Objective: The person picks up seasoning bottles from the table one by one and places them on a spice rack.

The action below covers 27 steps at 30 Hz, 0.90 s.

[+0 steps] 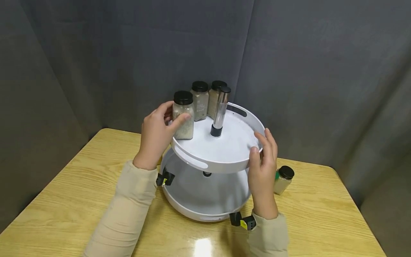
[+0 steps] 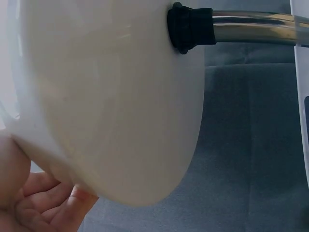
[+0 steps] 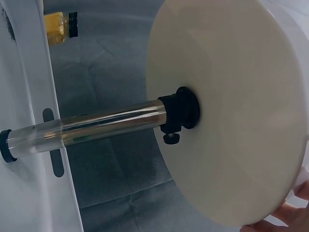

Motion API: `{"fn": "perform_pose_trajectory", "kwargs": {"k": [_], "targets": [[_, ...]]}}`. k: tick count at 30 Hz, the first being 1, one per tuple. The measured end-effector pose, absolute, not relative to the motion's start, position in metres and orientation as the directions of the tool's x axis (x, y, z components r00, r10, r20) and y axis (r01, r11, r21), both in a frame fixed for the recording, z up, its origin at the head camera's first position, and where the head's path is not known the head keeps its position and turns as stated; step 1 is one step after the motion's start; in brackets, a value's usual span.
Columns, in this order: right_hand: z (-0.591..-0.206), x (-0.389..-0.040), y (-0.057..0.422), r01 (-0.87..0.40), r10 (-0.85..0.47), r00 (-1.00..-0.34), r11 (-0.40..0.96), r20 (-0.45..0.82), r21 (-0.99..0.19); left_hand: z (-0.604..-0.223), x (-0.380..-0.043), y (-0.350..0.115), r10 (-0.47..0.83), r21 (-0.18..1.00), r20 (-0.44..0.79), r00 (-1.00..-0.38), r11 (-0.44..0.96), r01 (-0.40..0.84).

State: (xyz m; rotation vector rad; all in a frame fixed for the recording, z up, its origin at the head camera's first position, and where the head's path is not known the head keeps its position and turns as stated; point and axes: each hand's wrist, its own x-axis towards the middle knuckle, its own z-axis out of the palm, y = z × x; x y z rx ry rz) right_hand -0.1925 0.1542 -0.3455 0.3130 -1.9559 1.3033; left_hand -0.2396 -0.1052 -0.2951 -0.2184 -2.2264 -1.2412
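In the head view, my left hand (image 1: 157,129) grips a clear spice jar (image 1: 184,123) with a black lid and pale, grainy contents, its thumb across the front. The jar is at the left side of the white upper tray (image 1: 234,142) of a two-tier turntable rack; whether its base touches the tray is hard to tell. My right hand (image 1: 264,167) holds the upper tray's right rim, fingers and thumb bent at the edge. Two more black-lidded spice jars, the left (image 1: 200,101) and the right (image 1: 213,100), stand at the back of that tray.
A metal post (image 1: 221,110) rises from the upper tray's middle. The round lower tray (image 1: 205,192) sits beneath it on the wooden table (image 1: 80,200). Another black-lidded jar (image 1: 283,180) stands right of the rack. Grey cloth (image 1: 160,53) hangs behind the table.
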Motion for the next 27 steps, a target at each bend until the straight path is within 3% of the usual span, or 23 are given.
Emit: {"fn": "perform_pose_trajectory", "kwargs": {"k": [19,27], "targets": [[-0.3455,-0.2007,0.15,-0.558,0.211,-0.69,0.453,0.692,-0.695,-0.2938,-0.2459,-0.1054,-0.172,0.766,0.559,-0.811,0.48,0.427],[-0.3445,-0.2014,0.1489,-0.555,0.22,-0.685,0.458,0.694,-0.694,-0.2974,-0.2476,-0.105,-0.199,0.748,0.625,-0.755,0.432,0.505]]}}
